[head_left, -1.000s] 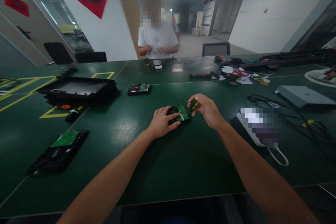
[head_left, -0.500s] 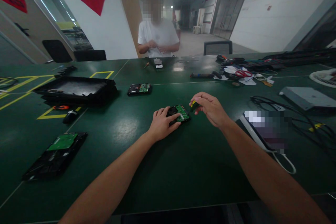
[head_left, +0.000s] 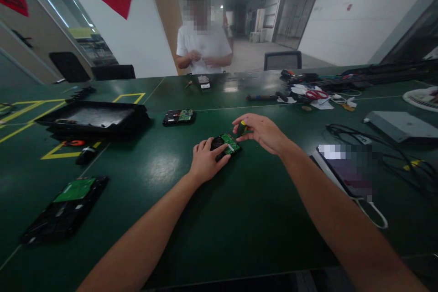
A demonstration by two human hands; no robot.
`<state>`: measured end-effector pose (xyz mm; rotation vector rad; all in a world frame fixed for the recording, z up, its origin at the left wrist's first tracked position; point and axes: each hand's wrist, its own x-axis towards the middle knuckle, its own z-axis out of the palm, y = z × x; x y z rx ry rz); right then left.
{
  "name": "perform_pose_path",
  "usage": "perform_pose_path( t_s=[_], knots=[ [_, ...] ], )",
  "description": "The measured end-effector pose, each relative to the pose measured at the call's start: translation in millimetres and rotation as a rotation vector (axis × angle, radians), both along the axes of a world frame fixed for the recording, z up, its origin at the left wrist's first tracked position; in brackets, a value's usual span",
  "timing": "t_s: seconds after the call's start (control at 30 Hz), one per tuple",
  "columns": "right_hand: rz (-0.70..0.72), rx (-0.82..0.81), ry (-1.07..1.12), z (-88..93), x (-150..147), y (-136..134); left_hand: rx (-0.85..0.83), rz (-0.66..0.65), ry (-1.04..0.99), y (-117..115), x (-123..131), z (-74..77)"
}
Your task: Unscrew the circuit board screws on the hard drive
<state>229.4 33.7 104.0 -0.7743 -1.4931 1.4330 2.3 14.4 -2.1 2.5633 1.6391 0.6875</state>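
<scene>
My left hand (head_left: 205, 160) lies over the left end of a hard drive (head_left: 233, 143), holding it against the table. Its index finger rests on the green circuit board, and the thumb is along the near side. Just above the drive's right end, my right hand (head_left: 260, 131) is closed round a small screwdriver (head_left: 242, 128) with a yellow and dark handle. The screwdriver stands roughly upright; fingers hide part of it, and I cannot tell whether its tip touches the drive.
Another hard drive (head_left: 178, 117) lies farther back; a larger black device with a green board (head_left: 68, 205) lies front left. A black tray (head_left: 92, 118) is at left. A phone (head_left: 345, 169), cables and a grey box (head_left: 402, 126) are right. A person (head_left: 204, 48) is across the table.
My right hand has moved left and slightly up, bringing the screwdriver from beside the drive to above its right end and more upright. My left hand stays on the drive; the view shifts slightly.
</scene>
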Motion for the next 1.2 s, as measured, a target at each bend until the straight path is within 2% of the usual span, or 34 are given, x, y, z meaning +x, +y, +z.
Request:
perform_pose_path(
  t_s=[0.17,0.33,0.67,0.93,1.2],
  knots=[
    [-0.141,0.085,-0.07,-1.5,-1.6,-0.1,0.003,0.021,0.005,-1.1,1.6,-0.3],
    [-0.217,0.066,-0.006,-9.4,-3.3,2.9,-0.006,0.026,-0.007,-0.8,2.5,-0.5],
    [-0.099,0.036,0.147,-17.4,2.5,10.2,0.01,0.035,-0.001,-1.5,3.3,-1.3],
    [-0.22,0.103,-0.012,-13.6,-1.6,3.0,0.017,0.042,0.015,-2.3,3.8,1.4],
    [-0.08,0.025,0.087,-16.5,-1.2,4.1,0.019,0.022,0.004,-0.2,2.0,-1.1]
  ],
)
